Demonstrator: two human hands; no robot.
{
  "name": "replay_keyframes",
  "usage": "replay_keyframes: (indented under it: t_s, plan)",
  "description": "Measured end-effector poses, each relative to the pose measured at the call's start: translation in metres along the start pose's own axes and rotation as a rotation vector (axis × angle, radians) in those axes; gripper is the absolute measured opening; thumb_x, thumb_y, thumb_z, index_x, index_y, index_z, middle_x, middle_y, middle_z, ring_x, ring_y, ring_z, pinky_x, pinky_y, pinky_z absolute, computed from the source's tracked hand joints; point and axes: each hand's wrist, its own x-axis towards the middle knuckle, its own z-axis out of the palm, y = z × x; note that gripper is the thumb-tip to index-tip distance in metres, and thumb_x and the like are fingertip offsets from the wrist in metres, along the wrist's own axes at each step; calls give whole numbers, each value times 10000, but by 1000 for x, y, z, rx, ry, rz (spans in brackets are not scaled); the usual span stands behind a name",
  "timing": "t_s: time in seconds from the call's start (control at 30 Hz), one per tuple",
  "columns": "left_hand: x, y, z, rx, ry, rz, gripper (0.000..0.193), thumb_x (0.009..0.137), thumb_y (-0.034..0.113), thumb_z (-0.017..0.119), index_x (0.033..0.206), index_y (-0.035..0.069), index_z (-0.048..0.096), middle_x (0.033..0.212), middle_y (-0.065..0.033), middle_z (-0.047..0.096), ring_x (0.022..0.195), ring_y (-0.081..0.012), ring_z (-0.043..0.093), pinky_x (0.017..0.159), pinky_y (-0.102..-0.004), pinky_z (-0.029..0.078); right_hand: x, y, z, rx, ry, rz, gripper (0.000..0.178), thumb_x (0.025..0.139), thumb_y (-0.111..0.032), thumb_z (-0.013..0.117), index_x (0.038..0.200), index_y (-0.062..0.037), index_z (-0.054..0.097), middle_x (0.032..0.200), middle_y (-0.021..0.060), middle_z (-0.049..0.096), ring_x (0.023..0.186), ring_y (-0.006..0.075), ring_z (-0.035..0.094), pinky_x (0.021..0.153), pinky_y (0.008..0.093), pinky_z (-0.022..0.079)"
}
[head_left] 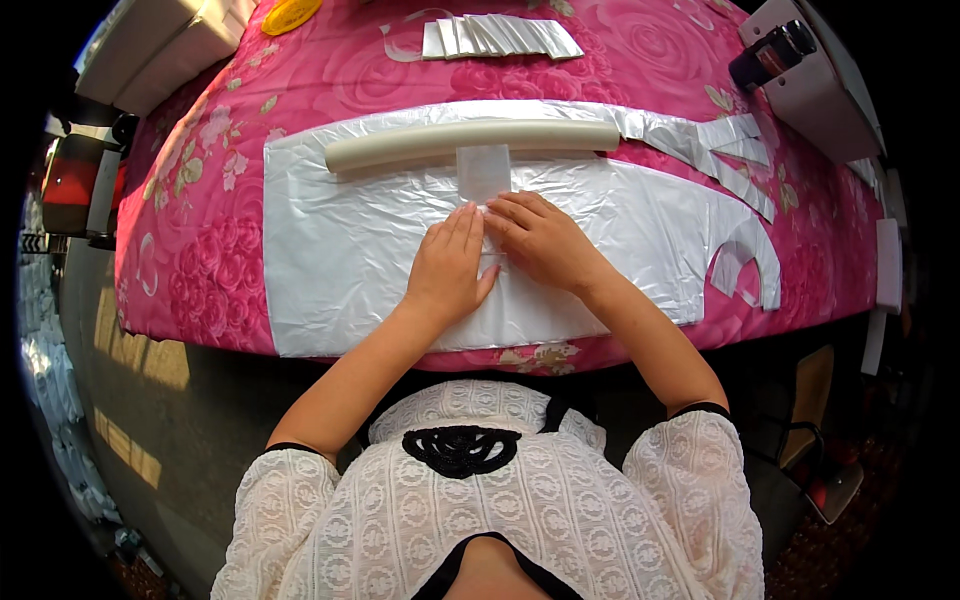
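Note:
A silvery-white plastic bag (350,260) with handle loops at its right end lies spread on the table in front of me. Across its far part rests a long cream-coloured tube (400,147). A small whitish rectangular piece (484,170) extends from the tube's near side to my fingertips. My left hand (448,262) lies flat at the near end of this piece, fingers stretched forward and thumb apart. From the right, my right hand (545,240) meets it, its slightly bent fingers resting on the same spot; its thumb is hidden beneath.
A pink flowered cloth (350,75) covers the table. At the far side lies an overlapping row of silvery folded pieces (500,37), with a yellow dish (290,15) to its left. A dark bottle (772,55) stands by a white box (825,90) at far right. A chair (815,430) is at right.

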Motion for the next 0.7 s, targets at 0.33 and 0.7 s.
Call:
replay_keyframes:
  t_s: [0.33,0.7]
  plan:
    - [14,-7,-4,116,16,99,481,652,21,580,1110,-98,496,1116,-213,541,1027,-302,530,843,-357,432,17,23,-7,231,-123,101,418,690,62,509,1097,-18,567,1167,119,552,1093,302,507,928,374,422]
    - [-36,4,-27,-215,41,284,347,667,-6,587,1014,-13,587,1031,-135,620,950,-260,594,824,-380,468,-26,-28,2,210,-18,-59,280,626,1,606,897,-62,637,924,44,628,852,219,584,759,327,481]
